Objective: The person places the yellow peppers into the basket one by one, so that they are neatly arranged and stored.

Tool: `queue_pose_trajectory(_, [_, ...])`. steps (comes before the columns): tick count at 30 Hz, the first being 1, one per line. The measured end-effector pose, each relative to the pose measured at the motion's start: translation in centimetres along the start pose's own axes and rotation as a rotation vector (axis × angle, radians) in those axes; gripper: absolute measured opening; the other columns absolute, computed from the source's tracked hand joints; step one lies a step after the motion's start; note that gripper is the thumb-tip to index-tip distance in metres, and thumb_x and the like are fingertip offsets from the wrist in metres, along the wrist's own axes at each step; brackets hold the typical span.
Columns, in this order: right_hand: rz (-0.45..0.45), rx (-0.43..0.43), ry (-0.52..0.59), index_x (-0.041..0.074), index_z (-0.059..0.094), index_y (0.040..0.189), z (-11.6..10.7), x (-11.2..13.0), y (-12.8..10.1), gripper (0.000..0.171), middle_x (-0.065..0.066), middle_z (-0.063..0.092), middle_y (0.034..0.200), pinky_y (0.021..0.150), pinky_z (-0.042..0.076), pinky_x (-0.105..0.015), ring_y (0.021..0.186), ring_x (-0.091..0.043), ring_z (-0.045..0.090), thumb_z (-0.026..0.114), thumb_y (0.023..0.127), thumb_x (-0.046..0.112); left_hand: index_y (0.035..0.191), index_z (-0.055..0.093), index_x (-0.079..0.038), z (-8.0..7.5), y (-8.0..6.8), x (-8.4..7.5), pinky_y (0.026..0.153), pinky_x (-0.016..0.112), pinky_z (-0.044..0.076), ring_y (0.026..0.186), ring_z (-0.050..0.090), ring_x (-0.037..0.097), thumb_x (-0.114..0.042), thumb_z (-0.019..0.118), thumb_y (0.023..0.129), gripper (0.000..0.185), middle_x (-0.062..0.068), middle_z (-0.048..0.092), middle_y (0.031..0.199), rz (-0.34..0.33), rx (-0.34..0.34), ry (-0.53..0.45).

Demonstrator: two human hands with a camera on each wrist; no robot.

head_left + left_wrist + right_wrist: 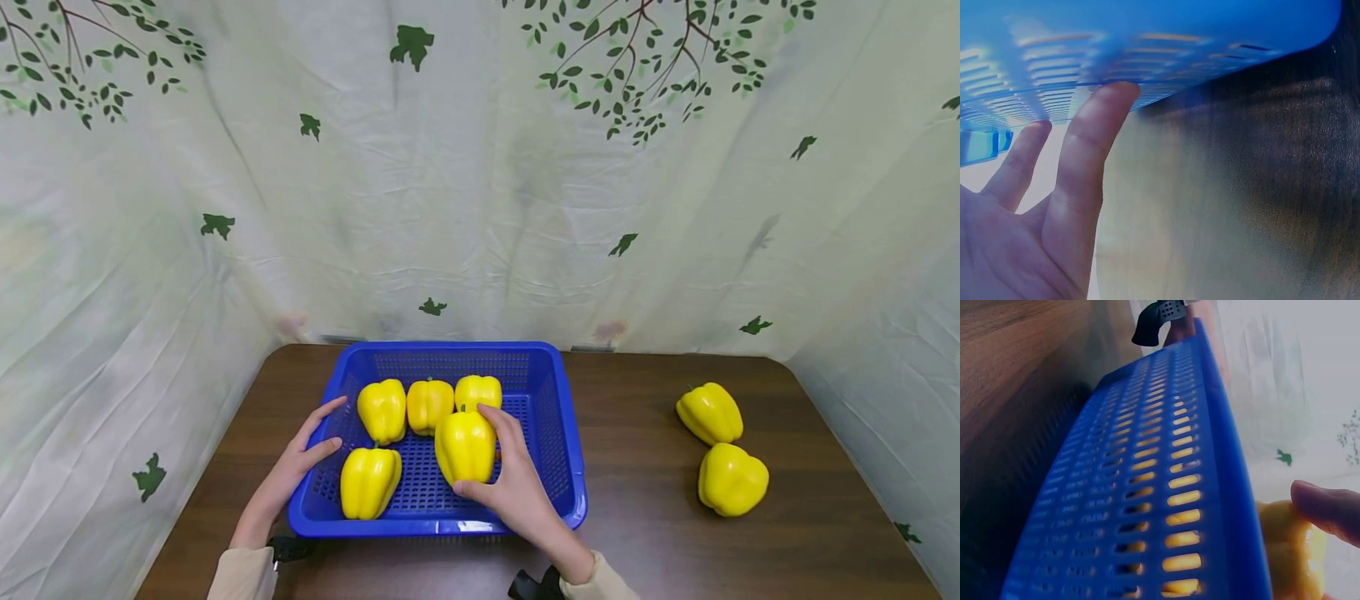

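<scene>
A blue slotted basket [570, 467] stands on the dark wooden table [645, 533] and holds several yellow bell peppers. My right hand [504, 467] grips one pepper [465, 446] upright near the basket's front middle, thumb below and fingers over its right side. My left hand [311, 450] rests with straight fingers against the basket's left rim, next to another pepper [369, 482]. In the left wrist view the fingers [1094, 144] touch the basket wall [1147, 50]. In the right wrist view a fingertip [1329, 509] lies on the pepper [1285, 550] behind the basket wall [1147, 500].
Three more peppers [429, 405] line the basket's back. Two loose yellow peppers [709, 412] [732, 478] lie on the table at the right. A leaf-patterned cloth backdrop [480, 183] closes off the back and both sides.
</scene>
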State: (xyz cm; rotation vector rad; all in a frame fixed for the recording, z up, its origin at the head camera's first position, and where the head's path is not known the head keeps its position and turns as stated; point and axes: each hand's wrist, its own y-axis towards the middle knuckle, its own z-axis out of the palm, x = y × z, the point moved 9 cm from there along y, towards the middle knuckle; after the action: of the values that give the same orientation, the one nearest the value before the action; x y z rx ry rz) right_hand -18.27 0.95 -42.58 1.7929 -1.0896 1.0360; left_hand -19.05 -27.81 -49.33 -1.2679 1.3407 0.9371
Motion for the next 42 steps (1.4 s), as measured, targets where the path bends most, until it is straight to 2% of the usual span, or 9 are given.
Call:
queue_pose_trajectory(6, [-0.008, 0.024, -0.034, 0.015, 0.035, 0.144, 1.3, 0.0, 0.2, 0.089, -0.007, 0.034, 0.141, 0.091, 0.045, -0.042, 0.118, -0.023, 0.044, 0.084, 0.07, 0.019, 0.151, 0.02, -0.024, 0.1, 0.1, 0.0, 0.085, 0.058, 0.048, 0.125, 0.032, 0.055, -0.021, 0.044, 0.1, 0.056, 0.02, 0.008, 0.154, 0.007, 0.005, -0.004])
queue_pose_trajectory(15, [-0.016, 0.039, -0.056, 0.012, 0.036, 0.142, 3.2, 0.4, 0.7, 0.09, -0.009, 0.034, 0.14, 0.095, 0.042, -0.045, 0.118, -0.026, 0.045, 0.085, 0.067, 0.015, 0.151, 0.02, -0.024, 0.0, 0.1, 0.2, 0.084, 0.057, 0.049, 0.123, 0.034, 0.054, -0.022, 0.044, 0.1, 0.056, 0.02, 0.009, 0.154, 0.001, -0.001, 0.005])
queue_pose_trajectory(22, [0.019, 0.07, -0.125, 0.011, 0.035, 0.141, 4.7, 0.3, 1.0, 0.09, -0.009, 0.035, 0.138, 0.093, 0.042, -0.045, 0.119, -0.028, 0.043, 0.085, 0.067, 0.015, 0.151, 0.021, -0.024, 0.1, 0.1, 0.1, 0.086, 0.058, 0.048, 0.124, 0.034, 0.054, -0.022, 0.045, 0.1, 0.056, 0.019, 0.009, 0.154, -0.002, 0.001, 0.008])
queue_pose_trajectory(34, [0.017, 0.099, -0.184, 0.012, 0.038, 0.138, 6.1, 0.1, 1.3, 0.089, -0.007, 0.036, 0.136, 0.095, 0.041, -0.047, 0.122, -0.028, 0.04, 0.088, 0.064, 0.016, 0.151, 0.02, -0.024, 0.1, 0.2, 0.0, 0.086, 0.059, 0.047, 0.126, 0.031, 0.054, -0.022, 0.045, 0.1, 0.057, 0.018, 0.007, 0.155, 0.007, 0.013, -0.004])
queue_pose_trajectory(42, [0.036, 0.161, -0.175, 0.013, 0.038, 0.138, 6.6, 0.0, 1.1, 0.087, -0.009, 0.036, 0.135, 0.088, 0.044, -0.043, 0.119, -0.031, 0.041, 0.088, 0.067, 0.022, 0.151, 0.02, -0.025, 0.1, 0.0, 0.0, 0.084, 0.059, 0.048, 0.125, 0.033, 0.053, -0.022, 0.045, 0.1, 0.057, 0.018, 0.007, 0.154, 0.002, 0.015, -0.019])
